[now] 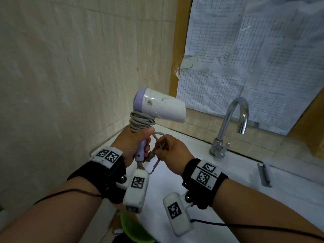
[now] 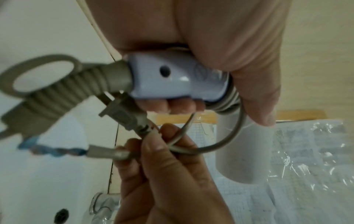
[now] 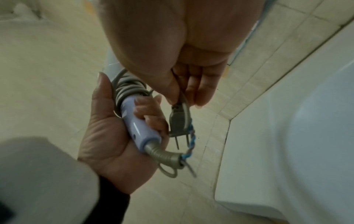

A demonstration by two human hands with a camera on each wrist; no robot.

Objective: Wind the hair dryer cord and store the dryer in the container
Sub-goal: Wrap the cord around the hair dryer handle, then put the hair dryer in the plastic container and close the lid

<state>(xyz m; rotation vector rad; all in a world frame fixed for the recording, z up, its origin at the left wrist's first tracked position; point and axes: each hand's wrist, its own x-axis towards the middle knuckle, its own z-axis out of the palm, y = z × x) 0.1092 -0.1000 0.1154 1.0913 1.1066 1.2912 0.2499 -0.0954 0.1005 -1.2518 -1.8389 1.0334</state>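
Observation:
A white and lilac hair dryer (image 1: 163, 106) is held upright above the sink corner, nozzle pointing right. My left hand (image 1: 135, 142) grips its lilac handle (image 2: 172, 78) (image 3: 138, 127). The grey cord (image 1: 140, 121) is coiled several turns round the top of the handle (image 3: 128, 89). My right hand (image 1: 168, 148) pinches the cord's end just above the grey plug (image 3: 179, 121) (image 2: 124, 115), whose two prongs point down beside the handle's base. A short loop of cord (image 2: 220, 142) runs from the coils to those fingers. A stretch with bare twisted blue wires (image 3: 189, 145) shows near the strain relief.
A white sink (image 1: 219, 174) lies below the hands, with a chrome tap (image 1: 229, 123) at the right rear. Tiled wall stands at the left. Paper sheets under plastic (image 1: 245, 55) cover the frame behind. A green container (image 1: 133, 230) sits low, under the left wrist.

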